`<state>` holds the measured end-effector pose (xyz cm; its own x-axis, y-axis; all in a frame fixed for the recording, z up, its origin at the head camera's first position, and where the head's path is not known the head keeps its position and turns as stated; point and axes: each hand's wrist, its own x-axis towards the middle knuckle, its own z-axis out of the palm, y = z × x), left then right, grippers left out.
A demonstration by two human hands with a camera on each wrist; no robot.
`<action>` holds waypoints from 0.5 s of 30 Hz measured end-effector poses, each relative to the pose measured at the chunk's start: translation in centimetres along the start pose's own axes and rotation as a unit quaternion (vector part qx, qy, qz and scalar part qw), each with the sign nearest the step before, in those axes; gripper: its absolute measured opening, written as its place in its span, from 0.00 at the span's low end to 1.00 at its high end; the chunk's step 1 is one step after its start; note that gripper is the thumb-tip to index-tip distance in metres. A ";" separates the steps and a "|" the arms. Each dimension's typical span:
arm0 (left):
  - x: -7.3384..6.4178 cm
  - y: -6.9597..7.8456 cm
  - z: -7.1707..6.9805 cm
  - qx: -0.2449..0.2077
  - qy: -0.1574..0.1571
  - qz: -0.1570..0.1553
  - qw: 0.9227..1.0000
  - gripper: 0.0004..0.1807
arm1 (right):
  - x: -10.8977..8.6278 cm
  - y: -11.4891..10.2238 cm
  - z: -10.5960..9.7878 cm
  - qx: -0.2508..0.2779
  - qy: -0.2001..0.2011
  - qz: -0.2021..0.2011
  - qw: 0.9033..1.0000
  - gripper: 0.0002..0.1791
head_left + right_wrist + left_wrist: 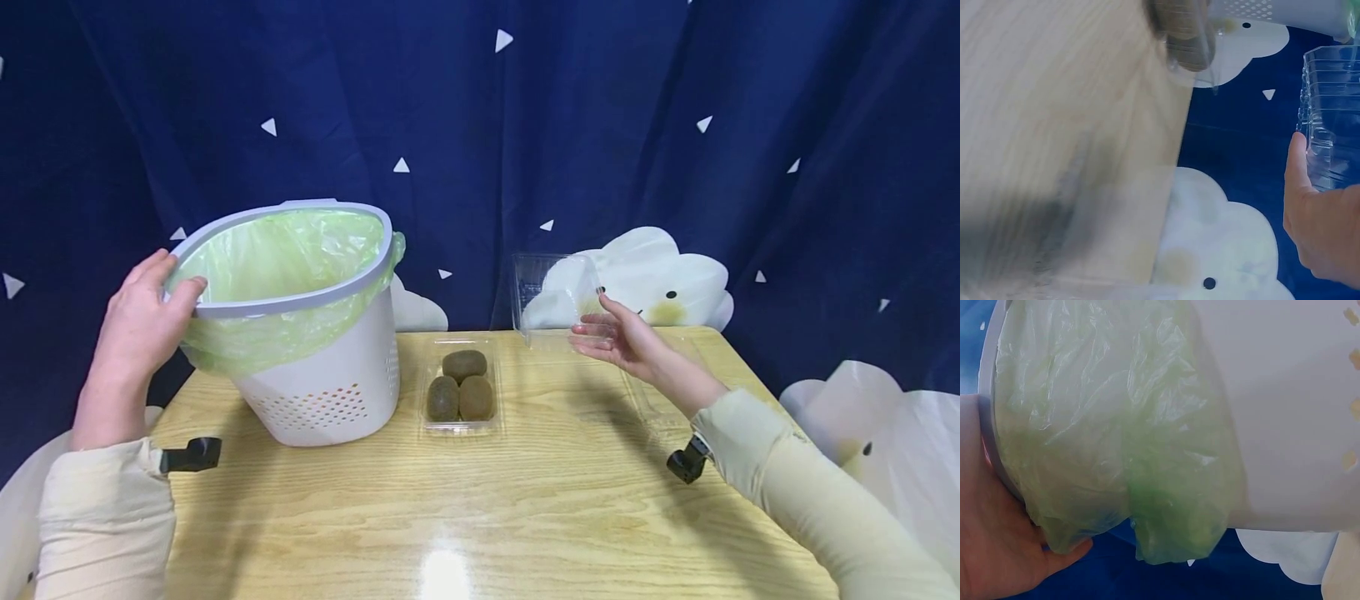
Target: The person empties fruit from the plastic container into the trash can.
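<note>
My left hand (142,329) grips the left rim of a white plastic wastebasket (303,302), thumb over the edge. A pale green bin liner (258,343) is folded down over the basket's rim; in the left wrist view its loose end (1179,531) hangs beside the fingers. Off to the right, my right hand (626,337) holds a clear plastic container (547,292) up above the table's far edge. The right wrist view shows the thumb against the container's ridged side (1329,112), and nothing is visible inside it.
Between the hands, a clear plastic tray (498,412) holds three brown kiwis (463,387). Another clear plastic container (656,408) lies at the table's right, partly behind the right forearm. A dark blue curtain (465,108) hangs behind the wooden table (450,500).
</note>
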<state>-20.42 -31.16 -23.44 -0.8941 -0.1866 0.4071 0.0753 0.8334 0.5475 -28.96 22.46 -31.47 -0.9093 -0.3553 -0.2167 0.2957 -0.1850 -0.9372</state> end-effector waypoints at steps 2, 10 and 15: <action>0.0 -0.1 0.0 0.002 0.000 -0.001 1.000 0.35 | -0.1 0.5 -0.3 0.004 -0.001 0.007 1.000 0.43; 0.0 -0.2 0.0 -0.004 -0.005 -0.004 1.000 0.35 | -0.4 2.8 -1.5 -0.011 0.008 0.039 0.999 0.41; 0.1 -0.2 0.1 -0.004 -0.002 0.001 1.000 0.35 | -0.4 3.9 -2.0 -0.031 0.019 0.054 0.998 0.41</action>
<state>-20.53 -31.30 -23.56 -0.8958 -0.1827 0.4052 0.0808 0.8295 0.5526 -28.00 23.74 -35.60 -0.8841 -0.3341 -0.3266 0.3751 -0.0907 -0.9225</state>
